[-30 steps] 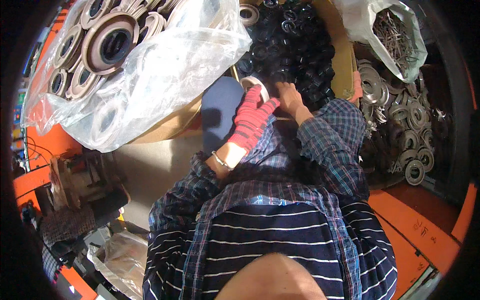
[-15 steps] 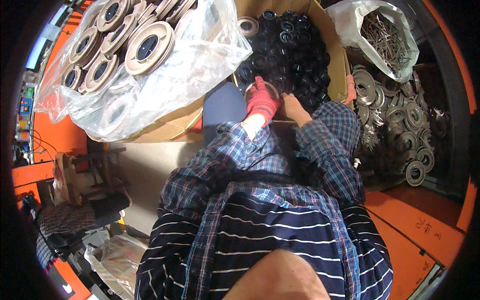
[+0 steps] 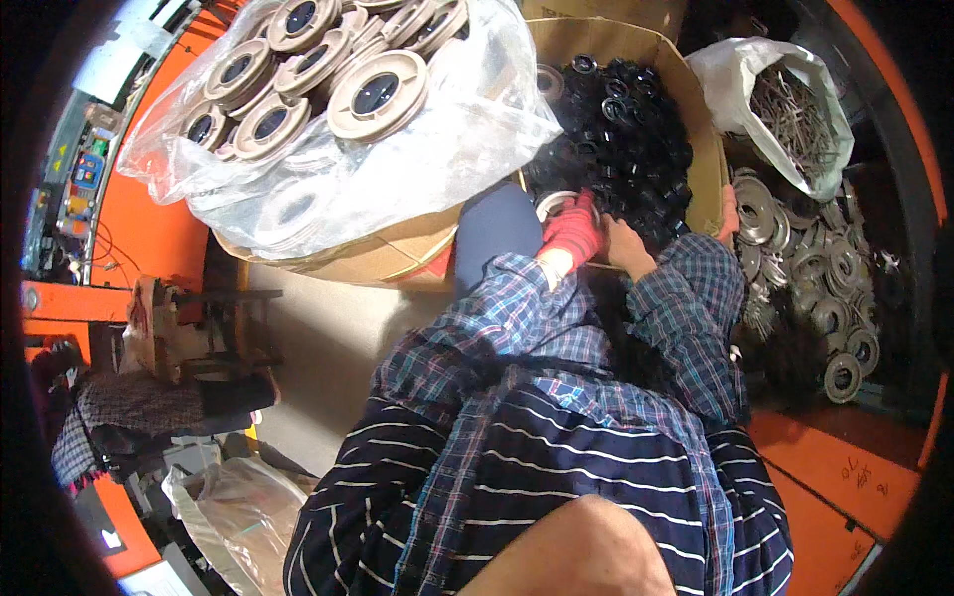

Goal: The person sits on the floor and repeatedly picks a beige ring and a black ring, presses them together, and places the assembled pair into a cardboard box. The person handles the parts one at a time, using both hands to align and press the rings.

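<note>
My left hand, in a red glove, is closed over a beige flanged ring, which shows partly past its fingers. Close to its right side, my bare right hand has its fingers drawn together near the ring's edge. Whatever those fingers hold is hidden. Both hands are over the near side of a cardboard box full of black round plastic caps. At that box's far left, another beige ring lies by the caps.
To the left, clear plastic sheeting lines a box of stacked beige discs with black centres. At the right are a white sack of thin metal pieces and a heap of grey metal rings. An orange panel stands near my right side.
The whole view has swung, so the scene sits farther right and slightly lower. My gloved forefinger, stretched out before over the ring, is less extended now. Both hands stay at the same box.
</note>
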The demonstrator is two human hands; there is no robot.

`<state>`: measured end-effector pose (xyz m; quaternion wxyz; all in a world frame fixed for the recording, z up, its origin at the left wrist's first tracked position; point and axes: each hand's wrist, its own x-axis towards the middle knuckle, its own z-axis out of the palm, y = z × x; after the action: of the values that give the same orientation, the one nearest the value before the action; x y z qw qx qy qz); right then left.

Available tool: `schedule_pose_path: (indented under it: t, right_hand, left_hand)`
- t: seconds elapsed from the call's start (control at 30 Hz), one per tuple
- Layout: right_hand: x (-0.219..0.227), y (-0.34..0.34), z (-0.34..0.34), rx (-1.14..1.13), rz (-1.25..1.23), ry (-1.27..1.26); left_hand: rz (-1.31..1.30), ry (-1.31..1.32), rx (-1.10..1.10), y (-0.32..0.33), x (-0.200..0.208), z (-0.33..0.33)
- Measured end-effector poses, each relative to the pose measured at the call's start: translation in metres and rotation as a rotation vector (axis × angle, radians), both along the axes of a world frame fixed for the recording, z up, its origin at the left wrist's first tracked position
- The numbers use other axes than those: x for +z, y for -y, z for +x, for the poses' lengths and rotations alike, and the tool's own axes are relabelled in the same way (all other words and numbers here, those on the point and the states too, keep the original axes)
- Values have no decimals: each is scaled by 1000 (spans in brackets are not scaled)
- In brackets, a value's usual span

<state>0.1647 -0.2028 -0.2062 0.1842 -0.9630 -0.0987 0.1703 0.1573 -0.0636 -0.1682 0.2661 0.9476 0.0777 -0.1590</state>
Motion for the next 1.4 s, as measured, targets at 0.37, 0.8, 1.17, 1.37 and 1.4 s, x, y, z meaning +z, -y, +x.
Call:
schedule_pose_path:
  t: [0.37, 0.8, 1.17, 1.37, 1.4]
  right_hand:
    - [91, -25, -28, -179, 646, 441]
    - [161, -14, -69, -251, 1048, 411]
    - [203, -6, -97, 123, 377, 335]
    - [194, -4, -102, 115, 633, 466]
    - [191, -5, -103, 103, 639, 486]
  left_hand:
    - [-902, 278, 489, -5, 35, -9]
    - [-904, 481, -167, -71, 107, -94]
    - [-367, 636, -387, -82, 110, -112]
    - [-1041, 293, -50, -71, 149, -117]
    - [-1039, 261, -17, -69, 156, -118]
